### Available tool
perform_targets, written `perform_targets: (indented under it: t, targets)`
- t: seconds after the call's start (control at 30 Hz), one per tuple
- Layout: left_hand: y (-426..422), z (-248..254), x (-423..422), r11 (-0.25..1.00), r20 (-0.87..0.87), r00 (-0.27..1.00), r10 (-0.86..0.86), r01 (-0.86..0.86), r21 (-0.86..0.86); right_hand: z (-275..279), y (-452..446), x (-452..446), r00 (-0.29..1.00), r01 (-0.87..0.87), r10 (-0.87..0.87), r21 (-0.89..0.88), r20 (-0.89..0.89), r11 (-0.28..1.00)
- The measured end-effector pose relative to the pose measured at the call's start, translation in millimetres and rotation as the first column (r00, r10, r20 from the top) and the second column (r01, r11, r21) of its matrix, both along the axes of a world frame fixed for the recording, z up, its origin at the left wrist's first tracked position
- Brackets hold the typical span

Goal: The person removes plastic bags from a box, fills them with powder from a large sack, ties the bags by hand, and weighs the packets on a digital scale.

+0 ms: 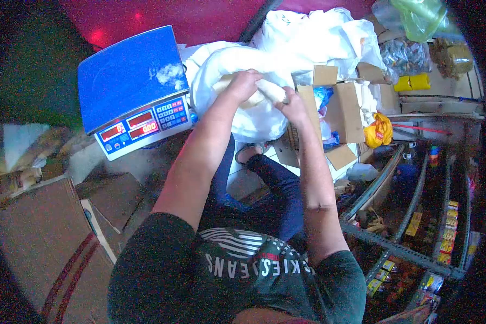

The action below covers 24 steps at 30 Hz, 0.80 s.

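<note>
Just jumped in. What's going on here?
A person has both hands over an open white sack. The right hand grips one end of a white bundle; the left hand is at the other end, its fingers partly hidden. What the bundle is, I can't tell. Left of the sack, a blue-topped scale has only a white patch on its platform. Right of it stands an open carton.

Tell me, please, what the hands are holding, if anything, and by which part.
A white packet: the left hand holds its left end, the right hand its right end.
</note>
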State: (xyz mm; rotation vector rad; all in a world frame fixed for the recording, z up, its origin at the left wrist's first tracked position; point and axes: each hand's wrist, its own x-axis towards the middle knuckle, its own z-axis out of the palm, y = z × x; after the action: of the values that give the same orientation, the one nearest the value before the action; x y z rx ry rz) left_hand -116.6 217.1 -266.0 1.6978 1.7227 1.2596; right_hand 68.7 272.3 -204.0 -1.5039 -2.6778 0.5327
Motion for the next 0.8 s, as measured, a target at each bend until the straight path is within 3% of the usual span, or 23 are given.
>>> perform_targets:
  t: [0.1,0.3,0.5,0.8]
  targets:
    - [1.9,0.9,2.3,0.998,0.008,0.998,0.055,-0.055,-0.026,40.4,-13.2,-25.5,0.978,0.034,-0.042,0.041,0.204,0.999]
    - [16.3,-11.4,6.0,0.986,-0.035,0.989,0.146,-0.148,-0.08,70.6,-12.0,-57.5,0.88,-0.141,0.027,0.206,0.474,0.968]
    - [16.3,-10.8,4.4,0.981,0.047,0.982,0.184,-0.18,-0.07,77.2,-4.5,-76.2,0.808,-0.242,0.027,0.29,0.588,0.926]
    - [11.0,-2.4,-0.1,0.968,0.144,0.961,0.236,-0.218,-0.125,88.9,-8.7,-96.3,0.745,-0.288,0.05,0.253,0.665,0.924]
